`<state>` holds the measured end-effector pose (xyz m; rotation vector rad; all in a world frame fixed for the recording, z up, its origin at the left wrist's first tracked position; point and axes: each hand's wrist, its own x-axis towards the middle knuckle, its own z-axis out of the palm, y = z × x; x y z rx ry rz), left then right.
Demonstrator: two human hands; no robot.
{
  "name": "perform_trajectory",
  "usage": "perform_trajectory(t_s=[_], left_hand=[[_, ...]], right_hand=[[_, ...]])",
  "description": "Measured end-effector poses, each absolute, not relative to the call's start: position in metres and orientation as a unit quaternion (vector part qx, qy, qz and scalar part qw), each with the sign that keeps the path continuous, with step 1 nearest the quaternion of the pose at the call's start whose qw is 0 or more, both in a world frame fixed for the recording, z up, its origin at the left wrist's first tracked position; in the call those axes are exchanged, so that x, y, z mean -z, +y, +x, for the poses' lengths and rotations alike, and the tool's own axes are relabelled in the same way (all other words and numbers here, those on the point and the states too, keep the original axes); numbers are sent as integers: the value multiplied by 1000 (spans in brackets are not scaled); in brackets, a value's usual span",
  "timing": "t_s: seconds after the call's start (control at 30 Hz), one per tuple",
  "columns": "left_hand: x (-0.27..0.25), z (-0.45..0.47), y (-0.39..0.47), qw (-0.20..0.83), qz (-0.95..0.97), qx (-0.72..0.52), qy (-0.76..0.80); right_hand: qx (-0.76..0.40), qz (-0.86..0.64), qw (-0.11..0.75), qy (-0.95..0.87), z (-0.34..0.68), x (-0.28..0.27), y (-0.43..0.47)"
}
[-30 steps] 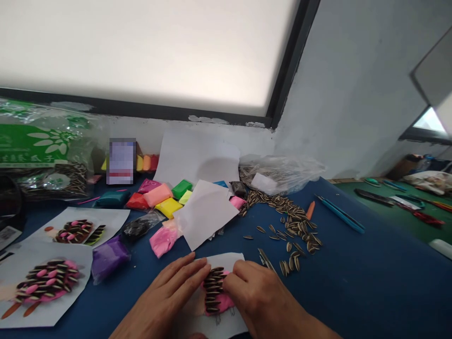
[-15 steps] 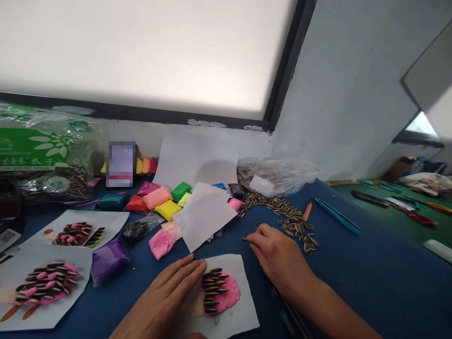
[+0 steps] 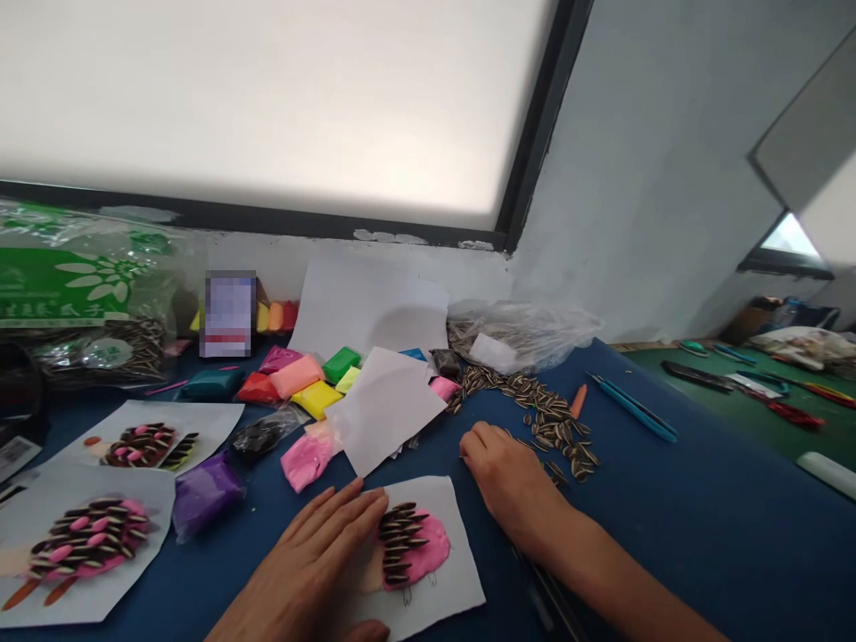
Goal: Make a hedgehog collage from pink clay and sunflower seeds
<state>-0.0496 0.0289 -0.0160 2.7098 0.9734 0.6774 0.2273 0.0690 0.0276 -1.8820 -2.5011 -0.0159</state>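
Paper (image 3: 461,584) lies at six o'clock in your view, a white sheet flat on the blue tabletop (image 3: 709,535), and it bears a rounded patch of pink clay (image 3: 433,546). Dark striped seeds (image 3: 399,533) in close rows cover the patch's nine o'clock side, while its three o'clock side shows plain pink; drawn legs (image 3: 407,596) stick out at six. With that sheet as the clock's centre, your left hand (image 3: 314,548) is at nine, laid flat with its long fingers extended close together, resting on the sheet's edge. Your right hand (image 3: 505,473) is off the sheet at two, palm down, its fingers curled towards the tabletop; the fingertips do not show clearly, so whether they pinch a seed, you cannot tell. Just beyond it, also at two, spreads a loose seed heap (image 3: 558,428), with an orange stick (image 3: 579,401) just beside it and a slim blue tool (image 3: 632,407) farther out. White cards (image 3: 384,410) lie at eleven, partly covering a cluster of bright packets (image 3: 316,399) that reaches round to ten. A purple packet (image 3: 210,492) sits between nine and ten, and at nine, well apart from your left hand, lies a picture (image 3: 100,602) thick with seeds and dotted with pink.
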Motion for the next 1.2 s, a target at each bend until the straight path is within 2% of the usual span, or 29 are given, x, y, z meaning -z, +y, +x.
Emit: perform_trajectory(t_s=[0.27, 0.43, 0.57, 0.73, 0.97, 1.1, 1.2], left_hand=[[17, -47, 31, 92, 913, -237, 321], [17, -47, 30, 91, 912, -242, 318], [17, -48, 29, 88, 911, -245, 319], [17, -47, 29, 96, 909, -243, 324], [18, -46, 29, 120, 902, -249, 331], [17, -47, 29, 122, 906, -245, 323], [17, -47, 28, 121, 905, -245, 325]], right_hand=[[-43, -583, 42, -811, 229, -38, 61], [-238, -532, 163, -796, 228, -52, 46], [-337, -497, 201, -774, 226, -61, 37], [-321, -459, 203, -803, 222, -60, 31], [-230, -456, 129, -850, 212, -60, 21], [-236, -453, 108, -853, 211, -55, 21], [-249, -457, 130, -844, 212, -49, 21]])
